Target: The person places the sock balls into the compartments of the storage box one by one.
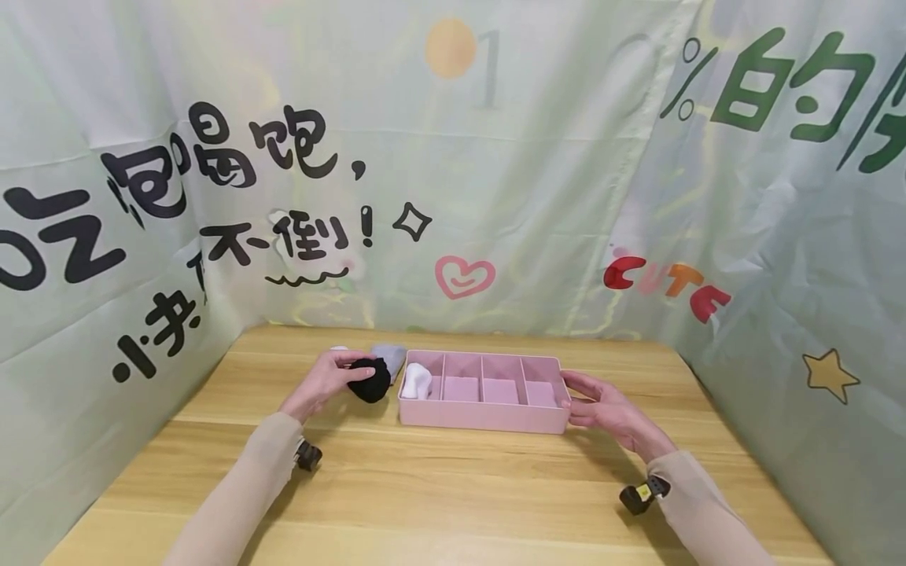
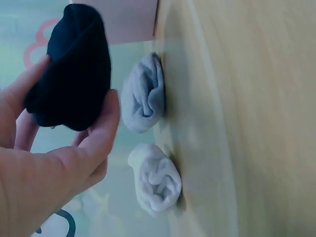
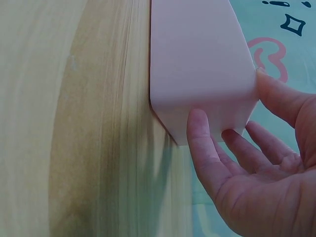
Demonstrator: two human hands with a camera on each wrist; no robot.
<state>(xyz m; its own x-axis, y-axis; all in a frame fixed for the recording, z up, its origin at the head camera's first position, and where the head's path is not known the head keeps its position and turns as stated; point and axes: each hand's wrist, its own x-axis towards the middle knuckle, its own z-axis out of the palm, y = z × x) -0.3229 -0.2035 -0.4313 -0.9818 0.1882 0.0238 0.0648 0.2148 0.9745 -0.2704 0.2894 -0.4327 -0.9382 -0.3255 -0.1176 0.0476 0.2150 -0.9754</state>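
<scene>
A black rolled sock (image 2: 74,69) is pinched between the thumb and fingers of my left hand (image 1: 331,384), just left of the pink box (image 1: 481,417). My right hand (image 1: 610,410) rests its fingertips on the right end of that box, one of them up at the rim, as the right wrist view shows. Inside the leftmost compartment lies a white rolled sock (image 1: 416,380). Beyond my left hand a grey rolled sock (image 2: 144,94) and another white rolled sock (image 2: 157,180) lie on the table; in the head view they are partly hidden.
Thin dividers (image 1: 483,379) split the box into several compartments in a row. The wooden table (image 1: 453,487) is bounded at the back and sides by printed cloth (image 1: 524,196). A small black camera (image 1: 642,495) sits at each wrist.
</scene>
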